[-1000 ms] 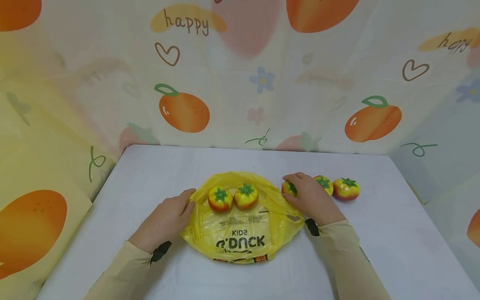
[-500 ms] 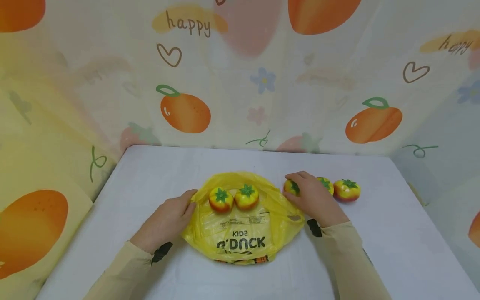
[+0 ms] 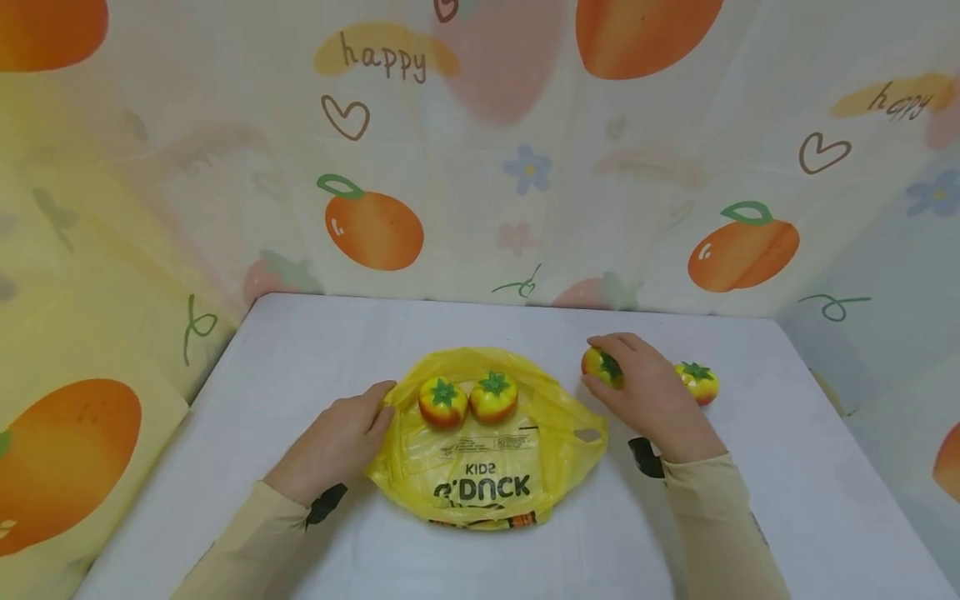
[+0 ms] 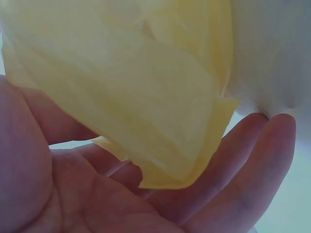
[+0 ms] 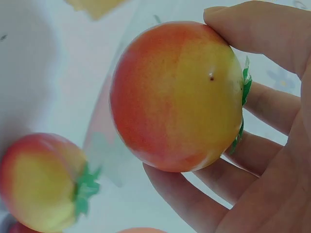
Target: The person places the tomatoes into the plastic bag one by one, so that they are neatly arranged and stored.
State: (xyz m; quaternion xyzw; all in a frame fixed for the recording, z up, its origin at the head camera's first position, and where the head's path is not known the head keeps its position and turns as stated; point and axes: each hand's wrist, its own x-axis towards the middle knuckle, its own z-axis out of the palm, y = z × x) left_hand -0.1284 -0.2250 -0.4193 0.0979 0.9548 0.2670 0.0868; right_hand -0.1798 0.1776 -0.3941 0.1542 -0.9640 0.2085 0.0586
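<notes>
A yellow plastic bag [image 3: 487,458] lies spread in the middle of the table, with printed dark letters. Two yellow-red tomatoes [image 3: 442,402] with green leaf tops sit side by side on it. At the bag's left edge my left hand [image 3: 337,437] grips the plastic, which passes between thumb and fingers [image 4: 228,165] in the left wrist view. Right of the bag, my right hand [image 3: 645,392] holds another tomato [image 5: 175,97] between thumb and fingertips, its leaf top towards the palm. Whether this tomato still touches the table cannot be told.
A further tomato [image 3: 697,383] sits on the white table [image 3: 780,467], right of my right hand. Close by in the right wrist view is a tomato [image 5: 41,182], with part of a red one under it. A fruit-printed cloth [image 3: 480,167] hangs behind the table.
My right hand has drawn away from the bag's right edge, rightwards and slightly back, with its tomato. It now hides the middle tomato of the right-hand row. The left hand stays put.
</notes>
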